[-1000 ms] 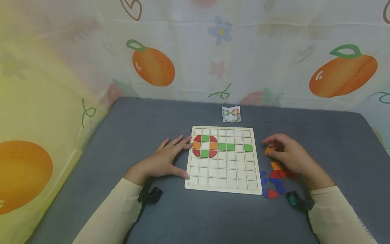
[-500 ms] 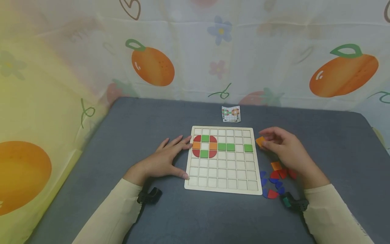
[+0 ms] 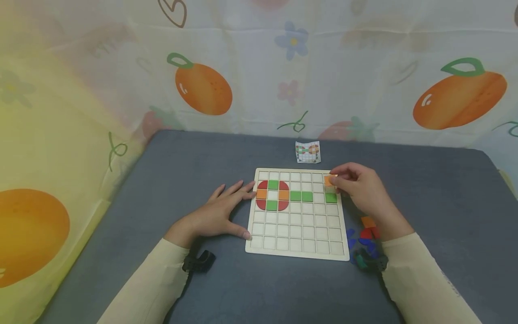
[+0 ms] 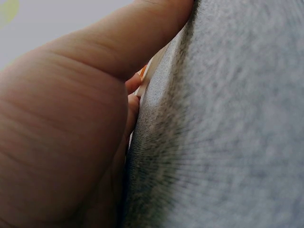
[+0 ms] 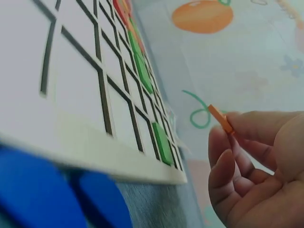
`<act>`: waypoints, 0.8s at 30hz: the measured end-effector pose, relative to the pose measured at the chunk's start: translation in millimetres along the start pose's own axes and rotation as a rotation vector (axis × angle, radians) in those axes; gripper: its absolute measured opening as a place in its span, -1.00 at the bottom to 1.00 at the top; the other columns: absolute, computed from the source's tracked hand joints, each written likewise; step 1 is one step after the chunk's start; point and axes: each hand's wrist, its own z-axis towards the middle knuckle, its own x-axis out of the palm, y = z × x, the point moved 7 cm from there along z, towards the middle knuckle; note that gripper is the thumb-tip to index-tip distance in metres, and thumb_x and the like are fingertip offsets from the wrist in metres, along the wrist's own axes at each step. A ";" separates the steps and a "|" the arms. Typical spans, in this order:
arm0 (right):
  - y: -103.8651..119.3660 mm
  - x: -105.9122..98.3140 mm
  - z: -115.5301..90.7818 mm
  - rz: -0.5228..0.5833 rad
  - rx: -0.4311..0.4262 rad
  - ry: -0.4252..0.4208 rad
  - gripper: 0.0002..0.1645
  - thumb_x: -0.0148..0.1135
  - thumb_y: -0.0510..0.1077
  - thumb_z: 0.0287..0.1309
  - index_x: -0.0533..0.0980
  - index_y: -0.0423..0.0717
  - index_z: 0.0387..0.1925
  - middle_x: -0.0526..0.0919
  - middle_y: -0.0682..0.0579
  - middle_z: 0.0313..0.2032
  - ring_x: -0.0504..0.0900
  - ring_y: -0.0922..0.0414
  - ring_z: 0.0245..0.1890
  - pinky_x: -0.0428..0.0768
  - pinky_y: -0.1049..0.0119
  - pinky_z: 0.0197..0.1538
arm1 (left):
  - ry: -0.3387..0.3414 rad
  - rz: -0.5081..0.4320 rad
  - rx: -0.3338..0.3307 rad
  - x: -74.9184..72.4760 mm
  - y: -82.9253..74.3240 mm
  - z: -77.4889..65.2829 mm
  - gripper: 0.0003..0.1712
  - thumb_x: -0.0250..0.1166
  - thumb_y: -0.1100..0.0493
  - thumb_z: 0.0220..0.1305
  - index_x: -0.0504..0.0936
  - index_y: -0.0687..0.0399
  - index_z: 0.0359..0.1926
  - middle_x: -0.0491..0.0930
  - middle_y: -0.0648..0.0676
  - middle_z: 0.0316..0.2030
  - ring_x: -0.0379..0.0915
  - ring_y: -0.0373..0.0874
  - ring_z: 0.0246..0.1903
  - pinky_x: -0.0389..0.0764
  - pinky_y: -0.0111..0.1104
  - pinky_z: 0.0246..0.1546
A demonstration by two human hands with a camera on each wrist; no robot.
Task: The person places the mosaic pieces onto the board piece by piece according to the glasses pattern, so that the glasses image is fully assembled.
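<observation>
A pale wooden grid board (image 3: 297, 255) lies on the table, with red, green and orange tiles set in its upper left cells. Two green tiles (image 3: 301, 196) sit mid-row, and another green tile (image 3: 331, 198) lies by the right edge. Between thumb and fingers my right hand (image 3: 360, 186) pinches an orange square tile (image 5: 221, 118), above the board's upper right corner. My left hand (image 3: 218, 213) is spread at the board's left edge, its fingertips and thumb touching the rim. In the left wrist view the thumb and palm hide most of the board.
Beside the board's right edge lie loose pieces: an orange tile (image 3: 368, 222), red pieces (image 3: 367, 233) and blue pieces (image 5: 42, 190), partly hidden by my right wrist. A small printed pattern card (image 3: 308, 152) lies behind the board. A fruit-print cloth (image 3: 251, 67) hangs behind the table.
My right hand has carried the orange tile from beside the loose pieces leftward and away from me, to above the board's upper right corner. My left hand has stayed in place.
</observation>
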 end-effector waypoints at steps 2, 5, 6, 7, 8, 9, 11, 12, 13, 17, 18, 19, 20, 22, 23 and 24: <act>-1.4 4.8 4.0 -0.010 0.009 0.011 -0.63 0.36 -0.07 0.57 0.67 -0.28 0.16 0.71 -0.17 -0.19 0.70 -0.08 -0.20 0.65 0.19 -0.14 | -0.002 -0.001 0.003 -0.1 -0.6 -0.1 0.32 0.71 -0.40 0.00 0.32 -0.12 0.69 -0.10 -0.14 0.74 -0.37 -0.03 0.70 -0.44 0.15 0.58; -5.7 12.5 8.8 -0.018 0.041 0.031 -0.64 0.34 -0.08 0.57 0.68 -0.27 0.15 0.72 -0.14 -0.22 0.70 -0.06 -0.19 0.62 0.15 -0.14 | -0.001 -0.007 0.003 -0.3 -1.4 -0.4 0.33 0.71 -0.39 0.00 0.31 -0.10 0.69 -0.09 -0.13 0.74 -0.37 -0.01 0.71 -0.45 0.17 0.58; -7.5 14.8 10.1 -0.020 0.054 0.034 -0.65 0.35 -0.08 0.57 0.68 -0.27 0.15 0.73 -0.12 -0.22 0.70 -0.05 -0.19 0.62 0.15 -0.13 | -0.001 -0.007 0.003 -0.3 -1.4 -0.5 0.33 0.71 -0.39 0.00 0.30 -0.10 0.70 -0.09 -0.13 0.74 -0.37 -0.01 0.71 -0.45 0.17 0.58; -9.0 16.8 11.1 -0.023 0.063 0.036 -0.66 0.34 -0.09 0.56 0.68 -0.27 0.14 0.74 -0.11 -0.21 0.69 -0.05 -0.19 0.61 0.15 -0.12 | -0.002 -0.007 0.004 -0.3 -1.3 -0.6 0.33 0.70 -0.40 0.00 0.30 -0.10 0.70 -0.09 -0.13 0.74 -0.37 -0.01 0.71 -0.45 0.17 0.58; -10.3 18.1 11.8 -0.032 0.071 0.033 -0.67 0.35 -0.10 0.56 0.69 -0.27 0.13 0.74 -0.10 -0.21 0.67 -0.05 -0.18 0.60 0.14 -0.11 | -0.002 -0.008 0.005 -0.3 -1.0 -0.6 0.33 0.70 -0.39 0.01 0.30 -0.10 0.70 -0.09 -0.13 0.74 -0.37 -0.01 0.71 -0.45 0.18 0.57; -11.5 19.4 12.2 -0.040 0.079 0.030 -0.67 0.35 -0.10 0.55 0.69 -0.26 0.12 0.74 -0.09 -0.20 0.65 -0.05 -0.19 0.59 0.13 -0.11 | -0.002 -0.009 0.005 -0.2 -0.7 -0.5 0.33 0.70 -0.40 0.01 0.30 -0.10 0.70 -0.09 -0.13 0.74 -0.37 -0.01 0.71 -0.45 0.17 0.57; -13.2 21.8 12.7 -0.076 0.083 0.017 -0.69 0.37 -0.08 0.55 0.70 -0.23 0.10 0.73 -0.07 -0.21 0.61 -0.04 -0.20 0.56 0.11 -0.13 | 0.000 -0.007 0.004 0.6 0.8 -0.6 0.33 0.70 -0.40 0.01 0.29 -0.11 0.70 -0.10 -0.15 0.74 -0.38 -0.02 0.70 -0.46 0.16 0.58; -13.4 23.2 12.7 -0.096 0.079 0.014 -0.69 0.37 -0.07 0.55 0.70 -0.22 0.09 0.72 -0.06 -0.21 0.60 -0.04 -0.21 0.54 0.10 -0.14 | -0.001 -0.006 0.004 0.8 1.5 -0.6 0.33 0.70 -0.40 0.01 0.29 -0.11 0.70 -0.10 -0.14 0.74 -0.38 -0.02 0.71 -0.46 0.16 0.58; -13.6 24.0 12.6 -0.116 0.074 0.011 -0.70 0.37 -0.06 0.55 0.70 -0.21 0.09 0.71 -0.06 -0.21 0.59 -0.04 -0.22 0.54 0.09 -0.14 | 0.002 -0.005 0.001 1.3 1.9 -0.2 0.33 0.69 -0.40 0.02 0.29 -0.12 0.70 -0.11 -0.15 0.74 -0.39 -0.04 0.70 -0.46 0.14 0.58; -14.1 26.8 12.4 -0.142 0.051 0.001 -0.67 0.37 -0.01 0.56 0.69 -0.19 0.08 0.70 -0.05 -0.20 0.58 -0.04 -0.22 0.53 0.08 -0.13 | 0.006 -0.001 -0.009 2.0 2.5 0.8 0.33 0.68 -0.42 0.02 0.29 -0.13 0.70 -0.13 -0.18 0.73 -0.40 -0.07 0.70 -0.46 0.12 0.58; -14.6 26.7 12.6 -0.131 0.047 -0.003 -0.66 0.36 -0.01 0.56 0.69 -0.20 0.09 0.70 -0.06 -0.19 0.58 -0.04 -0.20 0.53 0.07 -0.12 | 0.005 -0.001 -0.009 1.8 2.4 0.9 0.33 0.68 -0.42 0.02 0.29 -0.13 0.70 -0.12 -0.17 0.73 -0.40 -0.06 0.70 -0.46 0.13 0.58; -15.5 26.3 12.9 -0.117 0.046 -0.008 -0.65 0.35 0.00 0.57 0.69 -0.21 0.09 0.70 -0.07 -0.18 0.59 -0.05 -0.19 0.53 0.07 -0.11 | 0.005 0.000 -0.011 1.7 2.3 1.1 0.33 0.68 -0.42 0.02 0.29 -0.13 0.70 -0.13 -0.18 0.73 -0.40 -0.07 0.70 -0.46 0.13 0.58; -16.4 25.7 12.9 -0.102 0.048 -0.012 -0.64 0.34 0.01 0.58 0.69 -0.21 0.10 0.70 -0.08 -0.16 0.59 -0.05 -0.17 0.53 0.07 -0.09 | 0.003 0.000 -0.008 1.4 1.8 1.1 0.33 0.69 -0.42 0.01 0.30 -0.13 0.70 -0.12 -0.18 0.73 -0.39 -0.06 0.70 -0.45 0.14 0.58; -17.9 24.3 12.5 -0.079 0.054 -0.022 -0.63 0.32 0.02 0.60 0.68 -0.21 0.11 0.70 -0.08 -0.14 0.61 -0.05 -0.13 0.53 0.07 -0.07 | -0.002 -0.001 -0.002 0.6 0.6 0.7 0.33 0.69 -0.42 0.00 0.30 -0.12 0.70 -0.11 -0.17 0.73 -0.38 -0.03 0.70 -0.44 0.16 0.58; -18.2 23.7 12.4 -0.074 0.055 -0.024 -0.62 0.31 0.03 0.60 0.68 -0.20 0.12 0.71 -0.08 -0.13 0.62 -0.05 -0.11 0.53 0.06 -0.05 | -0.004 -0.003 0.002 0.5 0.6 0.7 0.33 0.69 -0.42 0.01 0.31 -0.11 0.69 -0.09 -0.15 0.73 -0.37 -0.01 0.71 -0.44 0.18 0.58; -18.7 23.5 12.2 -0.069 0.059 -0.023 -0.61 0.30 0.04 0.61 0.69 -0.20 0.13 0.72 -0.09 -0.11 0.64 -0.05 -0.09 0.53 0.06 -0.04 | -0.005 -0.001 0.003 0.5 0.6 0.9 0.33 0.69 -0.42 0.01 0.31 -0.12 0.70 -0.09 -0.16 0.73 -0.36 -0.01 0.70 -0.43 0.17 0.58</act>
